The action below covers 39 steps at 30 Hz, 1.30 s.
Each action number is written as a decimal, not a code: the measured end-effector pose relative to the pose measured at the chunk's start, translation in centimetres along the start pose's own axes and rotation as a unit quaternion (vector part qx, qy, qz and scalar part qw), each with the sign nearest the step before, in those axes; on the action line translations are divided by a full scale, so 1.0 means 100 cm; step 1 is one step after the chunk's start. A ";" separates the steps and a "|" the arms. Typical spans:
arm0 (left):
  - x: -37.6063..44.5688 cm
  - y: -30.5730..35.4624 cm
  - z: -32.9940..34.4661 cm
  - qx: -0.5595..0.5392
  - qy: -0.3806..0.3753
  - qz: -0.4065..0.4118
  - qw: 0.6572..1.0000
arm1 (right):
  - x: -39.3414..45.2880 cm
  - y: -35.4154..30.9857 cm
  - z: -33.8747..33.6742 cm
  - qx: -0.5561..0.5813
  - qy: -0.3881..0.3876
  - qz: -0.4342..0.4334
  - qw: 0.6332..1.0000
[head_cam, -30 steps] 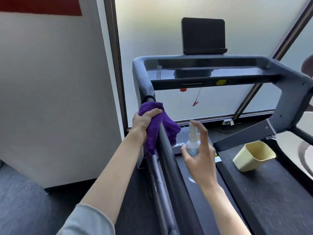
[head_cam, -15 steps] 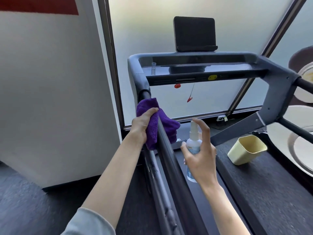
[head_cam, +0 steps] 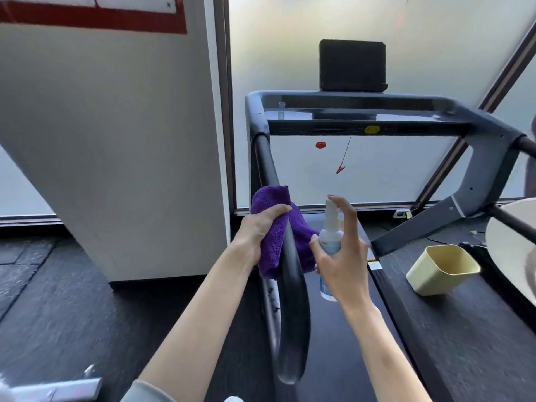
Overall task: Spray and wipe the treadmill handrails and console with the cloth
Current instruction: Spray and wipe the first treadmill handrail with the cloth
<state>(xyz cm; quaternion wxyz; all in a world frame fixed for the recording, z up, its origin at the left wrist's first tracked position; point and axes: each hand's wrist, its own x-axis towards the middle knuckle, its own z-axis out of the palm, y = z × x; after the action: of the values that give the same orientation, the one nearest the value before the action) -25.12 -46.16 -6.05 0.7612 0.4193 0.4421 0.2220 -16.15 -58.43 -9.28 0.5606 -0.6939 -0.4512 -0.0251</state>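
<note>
Cloth (head_cam: 275, 245): deep purple, thick looped pile, bunched into a soft wad. It is wrapped over the left handrail (head_cam: 290, 285) partway along its length, draping down both sides of the bar. The left hand (head_cam: 258, 230) grips it from the outer side, fingers curled across the top of the fabric.

Left handrail: black, rounded, glossy, running from the grey frame corner down to a blunt free end near the viewer.

Spray bottle (head_cam: 330, 245): small, clear body with a pale blue label and a white pump nozzle, held upright just beside the cloth on the inner side of the rail. The right hand (head_cam: 342, 262) is closed round its body, forefinger raised over the nozzle top.

Console (head_cam: 362, 114): grey-framed, dark shiny panel with a yellow sticker on its front edge; a black screen (head_cam: 352, 65) stands above it. A red clip (head_cam: 340, 169) on a cord hangs below.

Right handrail (head_cam: 526, 143): only its black stub shows at the frame's far corner.

Yellow bin (head_cam: 441, 268): tipped on its side on the dark floor, right of the treadmill belt.
</note>
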 end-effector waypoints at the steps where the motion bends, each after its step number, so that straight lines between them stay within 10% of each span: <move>1: -0.009 -0.005 0.000 0.003 0.004 0.002 1.000 | -0.007 0.000 -0.005 0.002 -0.006 -0.001 1.000; 12: -0.082 -0.061 0.000 0.011 0.015 0.034 0.999 | -0.068 -0.005 -0.042 0.026 -0.044 0.021 0.998; 19: -0.108 -0.128 0.007 0.115 0.195 0.257 0.939 | -0.101 -0.005 -0.050 0.040 -0.039 0.030 0.998; 29: -0.110 -0.196 -0.029 0.082 0.084 0.319 0.940 | -0.147 -0.010 -0.054 0.022 -0.055 0.075 0.995; 39: -0.086 -0.129 -0.064 -0.008 0.042 0.256 0.966 | -0.135 -0.062 -0.023 -0.089 0.014 0.019 0.996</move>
<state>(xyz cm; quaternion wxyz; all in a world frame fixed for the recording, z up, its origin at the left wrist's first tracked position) -35.39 -56.53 -14.29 0.6631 0.5026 0.3502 0.4302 -27.08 -68.56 -11.09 0.5030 -0.7492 -0.4261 -0.0644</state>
